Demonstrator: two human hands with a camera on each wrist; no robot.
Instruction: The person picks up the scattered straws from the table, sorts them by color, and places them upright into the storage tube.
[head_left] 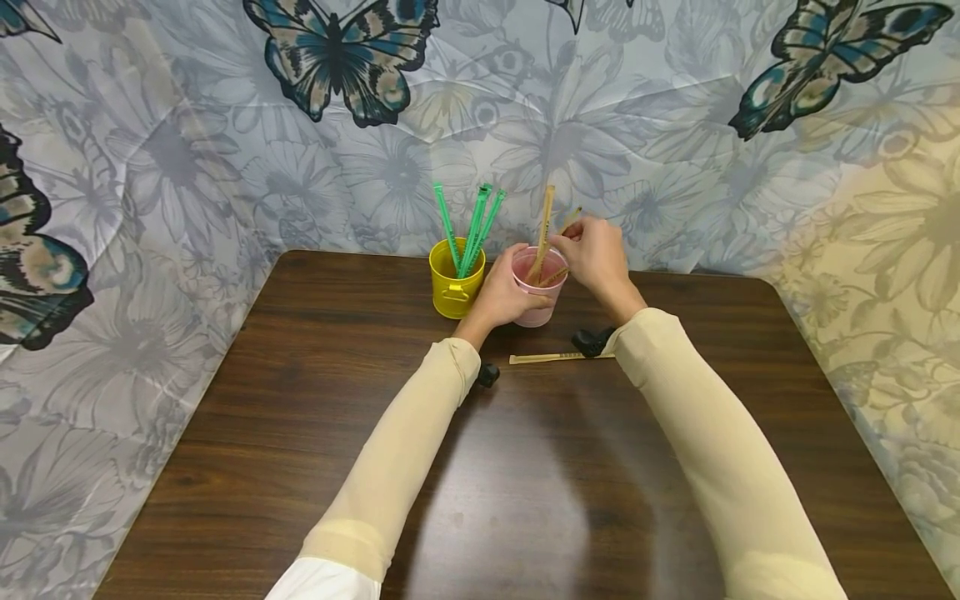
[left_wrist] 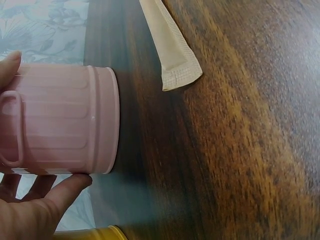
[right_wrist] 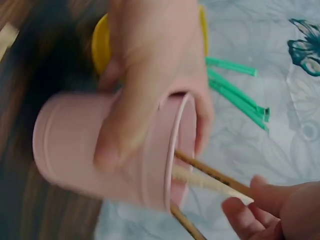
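A pink bucket (head_left: pixel 542 307) stands at the back of the brown table (head_left: pixel 300 417) with tan sticks (head_left: pixel 545 223) in it. My left hand (head_left: pixel 501 293) grips its side, thumb and fingers curled round the wall. In the left wrist view the pink bucket (left_wrist: pixel 65 120) sits between my fingers (left_wrist: pixel 47 202). My right hand (head_left: pixel 596 254) is at the rim and pinches a tan stick (right_wrist: pixel 207 183) that leans out of the bucket; the fingertips (right_wrist: pixel 252 212) meet at its end. Another tan stick (head_left: pixel 558 357) lies flat on the table near my right wrist.
A yellow bucket (head_left: pixel 454 292) holding several green sticks (head_left: pixel 474 229) stands just left of the pink one, close to my left hand. A butterfly-print cloth (head_left: pixel 675 125) hangs behind and beside the table. The flat tan stick (left_wrist: pixel 170 45) lies near the pink bucket's base.
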